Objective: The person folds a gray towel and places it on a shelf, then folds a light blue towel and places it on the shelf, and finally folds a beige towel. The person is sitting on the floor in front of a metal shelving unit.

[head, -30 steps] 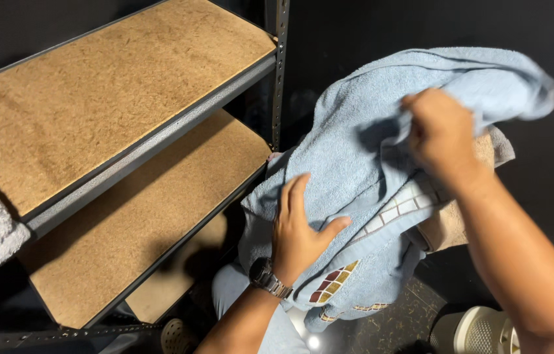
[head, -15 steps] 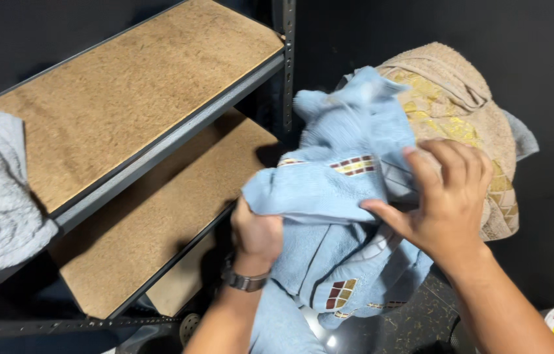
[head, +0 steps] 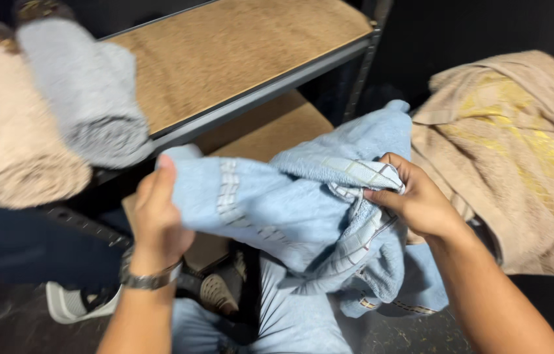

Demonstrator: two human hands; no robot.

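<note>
- Head view: a light blue towel (head: 290,210) is held between both hands, in front of a metal shelf unit (head: 257,98) with brown boards.
- The towel's left end is clamped by the left hand (head: 159,216), thumb on top, just below the shelf unit's upper board; a wristwatch (head: 149,278) is worn on that wrist.
- The towel's bunched middle, with its pale striped border, is gripped by the right hand (head: 414,200), fingers curled shut on the cloth, to the right of the shelf unit's corner post.
- The hands are kept apart, and the towel is stretched between them, with its lower folds hanging below the right hand.
- Two rolled towels, one beige (head: 11,137) and one grey (head: 87,92), are seen lying on the shelf unit's upper board at its left end.
- A tan towel (head: 519,151) with yellow pattern is heaped to the right of the shelf unit, behind the right hand.
</note>
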